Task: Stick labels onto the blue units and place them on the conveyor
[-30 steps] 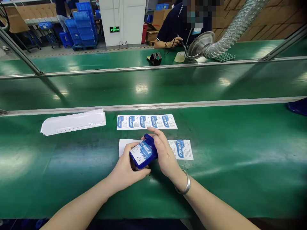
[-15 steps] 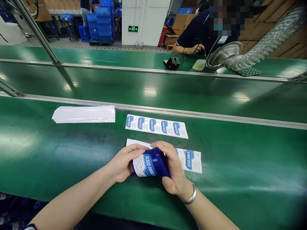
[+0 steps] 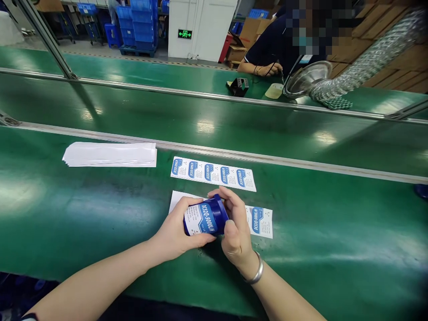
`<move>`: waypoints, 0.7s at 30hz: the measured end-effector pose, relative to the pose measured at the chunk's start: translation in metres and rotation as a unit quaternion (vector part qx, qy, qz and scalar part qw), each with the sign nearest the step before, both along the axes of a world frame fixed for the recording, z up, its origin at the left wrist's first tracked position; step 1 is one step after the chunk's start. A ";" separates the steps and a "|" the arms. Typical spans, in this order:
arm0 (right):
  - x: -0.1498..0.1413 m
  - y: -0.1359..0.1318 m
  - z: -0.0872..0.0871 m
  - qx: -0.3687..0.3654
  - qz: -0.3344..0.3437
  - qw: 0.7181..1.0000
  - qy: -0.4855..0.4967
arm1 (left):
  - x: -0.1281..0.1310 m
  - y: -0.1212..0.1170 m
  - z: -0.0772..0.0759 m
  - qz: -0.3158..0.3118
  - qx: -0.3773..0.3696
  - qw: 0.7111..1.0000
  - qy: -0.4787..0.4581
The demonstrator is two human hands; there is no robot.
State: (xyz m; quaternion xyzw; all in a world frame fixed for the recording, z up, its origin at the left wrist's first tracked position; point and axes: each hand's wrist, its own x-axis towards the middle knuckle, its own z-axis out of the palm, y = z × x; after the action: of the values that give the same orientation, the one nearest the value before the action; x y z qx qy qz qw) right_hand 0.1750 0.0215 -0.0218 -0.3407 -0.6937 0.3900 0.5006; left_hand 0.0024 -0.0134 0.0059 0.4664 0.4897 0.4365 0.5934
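Both hands grip a small blue box [image 3: 205,217] with a white and blue label on its upper face, just above the green bench. My left hand [image 3: 174,234] wraps its left end. My right hand [image 3: 236,229] clasps the right end, thumb on the near side. Under them lies a label sheet [image 3: 262,221] with one label left at its right end. A full label sheet [image 3: 213,173] lies just beyond.
A stack of white backing strips [image 3: 110,154] lies to the left. A metal rail [image 3: 301,163] borders the green conveyor belt [image 3: 214,120] behind. Across it a person in dark clothing works beside a metal funnel with a flexible duct [image 3: 337,76] and a small black holder [image 3: 238,86].
The blue box has been turned in my hands, so its label now faces up and reads lengthwise. The hands stay over the partly used sheet; the camera shifted slightly.
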 end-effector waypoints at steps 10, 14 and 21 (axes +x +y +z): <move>-0.002 0.003 0.003 0.152 0.061 0.986 -0.039 | -0.007 0.015 0.009 0.022 -0.203 0.941 -0.269; -0.004 0.004 0.003 0.148 0.067 0.986 -0.041 | -0.004 0.015 0.008 0.034 -0.215 0.936 -0.276; -0.003 0.000 0.004 0.125 0.054 0.989 -0.061 | -0.002 0.008 0.010 0.046 -0.120 0.975 -0.182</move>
State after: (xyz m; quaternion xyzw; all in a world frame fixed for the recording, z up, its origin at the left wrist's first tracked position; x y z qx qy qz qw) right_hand 0.1723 0.0217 -0.0180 -0.2607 -0.7834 0.3056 0.4743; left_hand 0.0002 -0.0052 0.0160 0.2815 0.4426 0.4791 0.7038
